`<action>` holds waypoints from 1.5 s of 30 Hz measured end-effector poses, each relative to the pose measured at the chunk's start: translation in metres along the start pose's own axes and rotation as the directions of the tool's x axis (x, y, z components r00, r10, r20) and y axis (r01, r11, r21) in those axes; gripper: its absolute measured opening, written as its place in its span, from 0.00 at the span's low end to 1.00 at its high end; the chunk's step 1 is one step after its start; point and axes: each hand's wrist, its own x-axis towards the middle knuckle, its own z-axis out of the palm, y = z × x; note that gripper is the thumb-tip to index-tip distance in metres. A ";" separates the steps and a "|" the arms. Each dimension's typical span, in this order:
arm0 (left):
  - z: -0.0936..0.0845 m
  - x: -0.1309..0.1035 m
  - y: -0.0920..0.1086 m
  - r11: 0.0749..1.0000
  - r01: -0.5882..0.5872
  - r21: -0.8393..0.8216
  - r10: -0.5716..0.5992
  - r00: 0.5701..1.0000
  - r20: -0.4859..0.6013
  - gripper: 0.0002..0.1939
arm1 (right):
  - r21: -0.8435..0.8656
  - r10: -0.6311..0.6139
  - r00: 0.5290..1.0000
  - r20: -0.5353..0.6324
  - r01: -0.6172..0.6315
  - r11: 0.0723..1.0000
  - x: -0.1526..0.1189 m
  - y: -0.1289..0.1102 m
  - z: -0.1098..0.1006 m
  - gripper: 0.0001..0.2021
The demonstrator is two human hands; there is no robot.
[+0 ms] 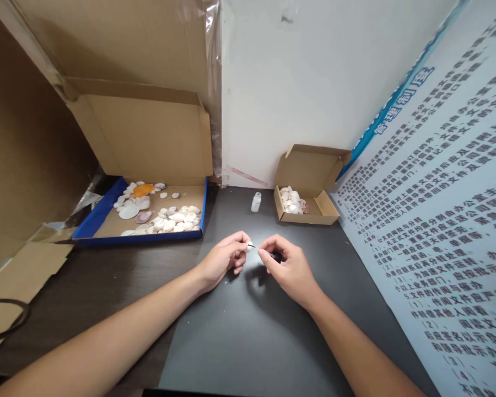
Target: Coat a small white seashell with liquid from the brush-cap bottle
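Note:
Between thumb and fingers my left hand (228, 255) pinches a small white shell (249, 247) above the dark grey mat. My right hand (284, 264) is closed just to its right, fingertips pinched together, with a black object (276, 256) partly showing among the fingers. A thin dark tip lies across the shell, between the two hands. Beyond the hands, a small glass bottle (256, 202) with whitish contents stands upright and uncapped on the mat.
At the left, a blue-edged box (140, 240) holds many shells and an orange piece (143, 190). A small open cardboard box (310, 219) with shells sits at the back right. A printed board (446, 182) leans along the right side.

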 end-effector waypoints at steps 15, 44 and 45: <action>0.001 0.000 -0.002 0.995 -0.005 0.103 0.006 1.000 -0.017 0.04 | -0.084 -0.063 0.997 -0.032 0.061 0.995 -0.001 -0.003 -0.003 0.02; 0.001 -0.001 -0.003 0.989 -0.023 0.148 0.024 1.000 -0.006 0.05 | -0.144 -0.144 0.988 -0.055 0.135 0.980 -0.002 -0.003 -0.002 0.04; 0.001 -0.001 -0.003 0.989 -0.024 0.148 0.025 1.000 -0.005 0.05 | -0.143 -0.147 0.988 -0.056 0.138 0.980 -0.002 -0.003 -0.002 0.04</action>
